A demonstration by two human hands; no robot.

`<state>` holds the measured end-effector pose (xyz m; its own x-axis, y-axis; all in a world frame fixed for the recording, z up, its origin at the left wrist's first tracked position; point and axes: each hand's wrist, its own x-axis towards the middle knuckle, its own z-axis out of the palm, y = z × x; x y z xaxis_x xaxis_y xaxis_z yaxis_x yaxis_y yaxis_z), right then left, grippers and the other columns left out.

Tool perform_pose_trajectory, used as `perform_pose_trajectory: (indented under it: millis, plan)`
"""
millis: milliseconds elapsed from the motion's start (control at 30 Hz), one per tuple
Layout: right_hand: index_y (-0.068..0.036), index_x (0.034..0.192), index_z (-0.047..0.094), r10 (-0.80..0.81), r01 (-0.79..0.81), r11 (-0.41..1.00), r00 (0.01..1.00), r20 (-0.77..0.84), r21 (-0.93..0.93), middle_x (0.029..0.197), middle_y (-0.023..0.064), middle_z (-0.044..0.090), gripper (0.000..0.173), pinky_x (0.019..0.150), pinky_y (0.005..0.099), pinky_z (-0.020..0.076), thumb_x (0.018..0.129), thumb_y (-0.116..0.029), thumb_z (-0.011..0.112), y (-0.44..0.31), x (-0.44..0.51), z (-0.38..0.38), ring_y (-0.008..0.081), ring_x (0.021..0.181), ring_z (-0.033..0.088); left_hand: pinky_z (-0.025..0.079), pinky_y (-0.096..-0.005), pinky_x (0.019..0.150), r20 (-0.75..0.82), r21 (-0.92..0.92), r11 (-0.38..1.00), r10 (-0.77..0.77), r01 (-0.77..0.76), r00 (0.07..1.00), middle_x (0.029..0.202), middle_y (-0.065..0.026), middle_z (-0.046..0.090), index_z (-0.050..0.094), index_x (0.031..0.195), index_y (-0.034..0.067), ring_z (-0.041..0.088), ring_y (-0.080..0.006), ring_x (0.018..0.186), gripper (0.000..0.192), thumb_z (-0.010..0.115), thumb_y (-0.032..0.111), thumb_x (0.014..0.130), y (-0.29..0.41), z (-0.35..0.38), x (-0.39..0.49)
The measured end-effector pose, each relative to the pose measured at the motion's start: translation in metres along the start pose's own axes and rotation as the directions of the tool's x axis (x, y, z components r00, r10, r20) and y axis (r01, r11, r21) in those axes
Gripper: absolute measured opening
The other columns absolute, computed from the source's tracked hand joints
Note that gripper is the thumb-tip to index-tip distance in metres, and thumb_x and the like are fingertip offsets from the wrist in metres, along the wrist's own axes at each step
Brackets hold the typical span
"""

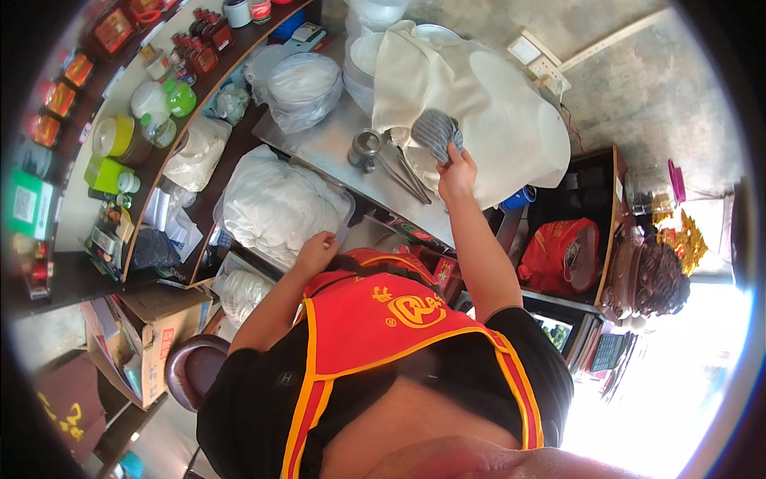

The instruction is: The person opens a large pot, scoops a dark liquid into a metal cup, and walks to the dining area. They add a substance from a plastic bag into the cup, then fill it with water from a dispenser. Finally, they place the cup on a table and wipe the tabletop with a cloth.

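My right hand (458, 173) grips a gray striped cloth (435, 133), which is bunched up over a large cream cloth (502, 120). The cream cloth is draped over something hidden on the metal counter (323, 143). Left of it stand a small metal pot (365, 145) and metal tongs (407, 179). Fingers curled, my left hand (317, 252) is at the near right edge of a clear plastic tub (350, 206) holding a bundled white cloth (269, 197). Whether it grips anything is unclear.
Plastic-covered bowls (303, 90) stand at the counter's back left. A curved shelf (173, 143) with bottles and jars runs along the left. Power sockets (547, 75) are on the wall. To the right, a cabinet holds a red bag (559, 254). A round stool (200, 371) stands lower left.
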<state>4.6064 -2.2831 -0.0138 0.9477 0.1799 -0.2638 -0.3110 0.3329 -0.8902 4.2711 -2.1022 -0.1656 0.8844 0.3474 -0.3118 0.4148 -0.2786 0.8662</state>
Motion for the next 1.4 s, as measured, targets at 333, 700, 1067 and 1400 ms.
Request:
perform_pose_trajectory:
  millis: [333, 700, 1067, 1400]
  plan:
    - [-0.011, 0.116, 0.058, 0.284, -0.241, 0.944, 0.942, -0.181, 0.227, 0.096, -0.0004, 0.065, 0.013, 0.062, 0.0295, 0.04, 0.105, -0.017, 0.059, 0.027, -0.112, -0.137, 0.0135, 0.072, 0.052, 0.055, -0.0306, 0.074, -0.214, -0.4, 0.904, 0.067, -0.15, 0.975, 0.091, -0.0071, 0.073, 0.069, 0.113, 0.003, 0.068, -0.012, 0.08, 0.026, 0.062, 0.026, 0.104, 0.052, -0.033, 0.131]
    - [-0.008, 0.105, 0.068, 0.204, -0.181, 0.979, 0.83, -0.519, 0.096, 0.087, 0.0005, 0.068, 0.01, 0.055, 0.0261, 0.0418, 0.101, -0.016, 0.064, 0.066, -0.213, -0.222, 0.0116, 0.066, 0.059, 0.055, -0.0392, 0.082, -0.464, 0.053, 0.955, 0.281, -0.29, 0.84, 0.092, -0.0139, 0.076, 0.072, 0.111, -0.001, 0.073, -0.0293, 0.089, 0.047, 0.077, 0.04, 0.088, 0.157, -0.041, 0.317]
    - [-0.007, 0.101, 0.069, 0.123, -0.121, 0.991, 0.745, -0.656, 0.049, 0.078, -0.0008, 0.065, 0.009, 0.045, 0.0239, 0.0381, 0.099, -0.014, 0.065, 0.085, -0.257, -0.261, 0.0091, 0.054, 0.053, 0.055, -0.0411, 0.08, -0.73, 0.047, 0.922, 0.294, -0.383, 0.617, 0.089, -0.0157, 0.074, 0.071, 0.092, 0.0, 0.071, -0.0317, 0.084, 0.027, 0.07, 0.027, 0.091, 0.176, -0.094, 0.353]
    - [0.003, 0.12, 0.071, -0.646, -0.252, 0.518, 0.512, -0.566, -0.818, 0.103, 0.0216, 0.075, 0.035, 0.089, 0.0454, 0.0543, 0.098, -0.023, 0.067, 0.04, -0.19, -0.313, 0.038, 0.095, 0.072, 0.055, -0.046, 0.086, -0.715, 0.267, 0.964, 0.197, 0.001, 0.67, 0.093, -0.0189, 0.076, 0.074, 0.088, 0.001, 0.073, -0.0374, 0.092, 0.027, 0.069, 0.027, 0.089, 0.176, -0.159, 0.345]
